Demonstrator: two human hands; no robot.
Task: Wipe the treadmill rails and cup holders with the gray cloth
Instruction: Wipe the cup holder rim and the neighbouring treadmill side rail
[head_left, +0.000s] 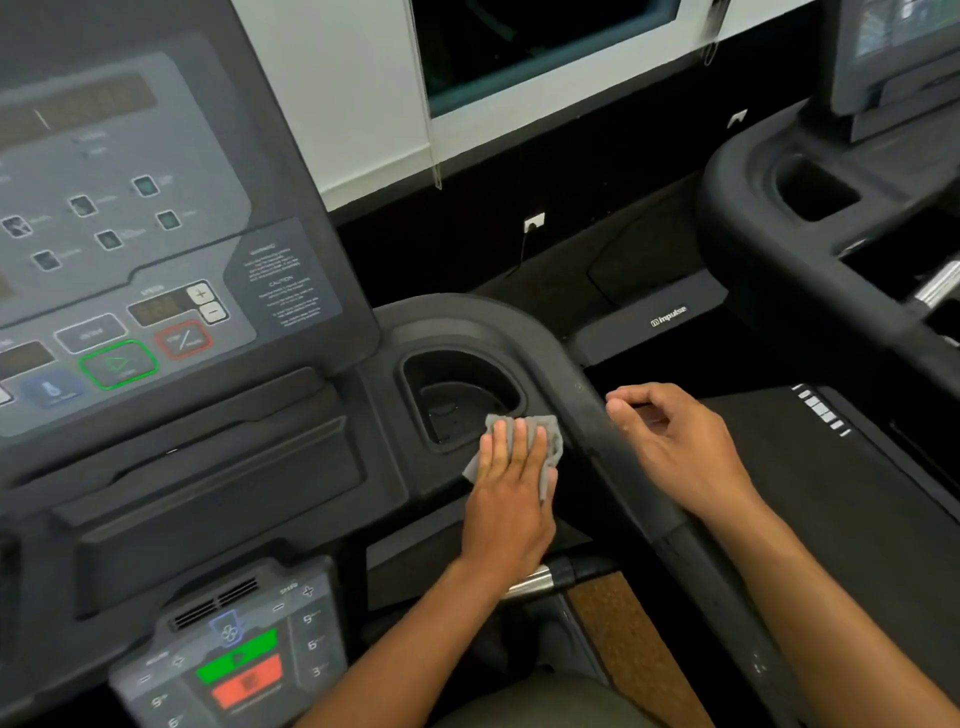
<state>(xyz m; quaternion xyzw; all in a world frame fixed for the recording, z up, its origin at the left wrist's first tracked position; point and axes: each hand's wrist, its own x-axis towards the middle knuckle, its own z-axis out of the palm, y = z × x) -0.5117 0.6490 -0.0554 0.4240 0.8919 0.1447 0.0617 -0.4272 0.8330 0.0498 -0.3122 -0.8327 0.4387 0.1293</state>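
Observation:
My left hand (511, 483) lies flat on the gray cloth (551, 434), pressing it onto the near rim of the black cup holder (457, 400) to the right of the treadmill console. The cloth's corners stick out beyond my fingers. My right hand (675, 447) rests on the black right rail (623, 467), fingers loosely curled, nothing in it. The rail runs from the cup holder back toward me at the lower right.
The console panel (130, 234) with buttons fills the left. A lower control pad (234, 649) sits near my body. A chrome grip bar (535, 579) pokes out under my left wrist. A second treadmill (810, 192) with its own cup holder stands at the right.

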